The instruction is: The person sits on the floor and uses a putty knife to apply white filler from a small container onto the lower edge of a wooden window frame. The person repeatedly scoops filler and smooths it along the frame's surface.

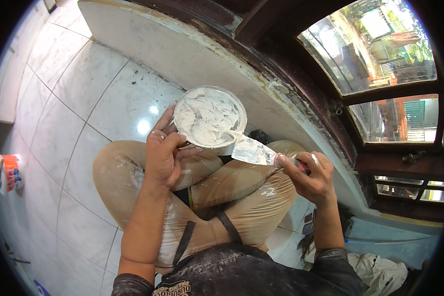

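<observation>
A round tub of white putty (207,116) is held up over my crossed legs. My left hand (165,153) grips it at its left side and lower rim, with fingers reaching under it. In my right hand (313,175) is a putty knife (254,150), its handle wrapped by my fingers. The knife's blade is coated in white putty, and its tip meets the tub's lower right rim. The putty's surface is uneven and smeared.
To my right runs a low wall (182,47) under a dark wooden window frame (325,111) with glass panes. A white and orange tub (8,172) stands on the tiled floor (74,163) at the left. Pale crumpled cloth (377,271) lies behind my right elbow.
</observation>
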Motion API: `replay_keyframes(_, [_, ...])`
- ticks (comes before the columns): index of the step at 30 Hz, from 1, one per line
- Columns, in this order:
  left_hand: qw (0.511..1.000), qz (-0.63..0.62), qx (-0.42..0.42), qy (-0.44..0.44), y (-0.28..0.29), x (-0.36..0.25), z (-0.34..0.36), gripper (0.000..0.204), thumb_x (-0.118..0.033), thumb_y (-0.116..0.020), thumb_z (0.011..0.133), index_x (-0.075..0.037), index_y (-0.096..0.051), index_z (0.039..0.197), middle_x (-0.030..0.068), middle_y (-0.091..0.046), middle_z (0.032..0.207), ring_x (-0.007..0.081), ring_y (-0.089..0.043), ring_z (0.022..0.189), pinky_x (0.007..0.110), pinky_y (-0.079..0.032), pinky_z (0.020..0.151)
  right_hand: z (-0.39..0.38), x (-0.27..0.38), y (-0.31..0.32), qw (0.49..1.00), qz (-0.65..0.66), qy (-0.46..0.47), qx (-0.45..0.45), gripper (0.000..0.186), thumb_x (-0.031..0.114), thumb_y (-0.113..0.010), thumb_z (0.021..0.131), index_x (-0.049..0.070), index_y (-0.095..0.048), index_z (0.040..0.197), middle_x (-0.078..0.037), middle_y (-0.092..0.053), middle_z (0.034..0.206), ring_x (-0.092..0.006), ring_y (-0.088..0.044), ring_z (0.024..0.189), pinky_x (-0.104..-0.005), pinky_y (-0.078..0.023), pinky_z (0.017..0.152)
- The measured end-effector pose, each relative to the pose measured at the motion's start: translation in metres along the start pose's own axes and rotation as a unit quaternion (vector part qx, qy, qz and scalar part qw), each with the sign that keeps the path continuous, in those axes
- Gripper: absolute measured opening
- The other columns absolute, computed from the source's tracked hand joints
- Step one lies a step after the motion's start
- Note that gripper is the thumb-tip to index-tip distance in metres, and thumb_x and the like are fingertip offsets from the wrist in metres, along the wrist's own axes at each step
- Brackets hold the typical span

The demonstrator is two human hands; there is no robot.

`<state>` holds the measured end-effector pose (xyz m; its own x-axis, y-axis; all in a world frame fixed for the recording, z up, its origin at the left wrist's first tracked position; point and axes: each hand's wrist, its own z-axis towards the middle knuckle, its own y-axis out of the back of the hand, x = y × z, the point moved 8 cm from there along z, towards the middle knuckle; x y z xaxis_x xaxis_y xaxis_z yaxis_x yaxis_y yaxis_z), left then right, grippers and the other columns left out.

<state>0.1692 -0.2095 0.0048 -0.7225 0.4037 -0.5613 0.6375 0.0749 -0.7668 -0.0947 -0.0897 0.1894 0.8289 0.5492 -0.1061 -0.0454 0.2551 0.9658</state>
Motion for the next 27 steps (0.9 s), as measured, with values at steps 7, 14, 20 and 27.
replay_keyframes(7, [0.996,0.036,-0.009,-0.078,0.007,-0.031,0.001,0.086,0.012,-0.049,0.092,0.009,-0.030,0.175,0.0336,-0.067,0.150,0.0420,-0.081,0.120,0.048,-0.077,0.089,-0.019,-0.038,0.014,0.973,0.118,-0.185,-0.067,0.044,0.005,-0.089,0.090,0.005,-0.082,0.133,-0.009,-0.073,0.103,-0.0205,-0.067,0.078,-0.0384,-0.055,0.067])
replay_keyframes(14, [0.991,0.068,-0.031,-0.110,-0.007,-0.041,-0.005,0.087,0.012,-0.050,0.092,0.009,-0.029,0.176,0.0342,-0.067,0.151,0.0420,-0.079,0.124,0.048,-0.077,0.092,-0.055,-0.043,-0.017,0.852,0.233,-0.436,-0.172,0.042,0.005,-0.063,0.111,-0.003,-0.068,0.153,-0.023,-0.077,0.143,-0.0312,-0.073,0.135,-0.0411,-0.052,0.118])
replay_keyframes(20, [0.990,0.079,-0.038,-0.111,-0.005,-0.044,-0.008,0.087,0.012,-0.054,0.092,0.009,-0.029,0.176,0.0323,-0.068,0.151,0.0384,-0.080,0.124,0.047,-0.077,0.090,-0.027,-0.013,-0.050,0.802,0.310,-0.473,-0.192,0.042,0.008,-0.062,0.112,-0.002,-0.067,0.152,-0.016,-0.079,0.130,-0.0238,-0.073,0.117,-0.0371,-0.054,0.110])
replay_keyframes(27, [0.997,0.041,-0.003,-0.072,0.005,-0.036,-0.004,0.085,0.015,-0.052,0.094,0.011,-0.026,0.176,0.0328,-0.068,0.150,0.0388,-0.082,0.119,0.047,-0.077,0.088,-0.014,0.012,-0.090,0.577,0.645,-0.454,-0.213,0.035,0.009,-0.060,0.114,-0.007,-0.071,0.144,-0.007,-0.072,0.098,-0.0071,-0.056,0.068,-0.0225,-0.038,0.052])
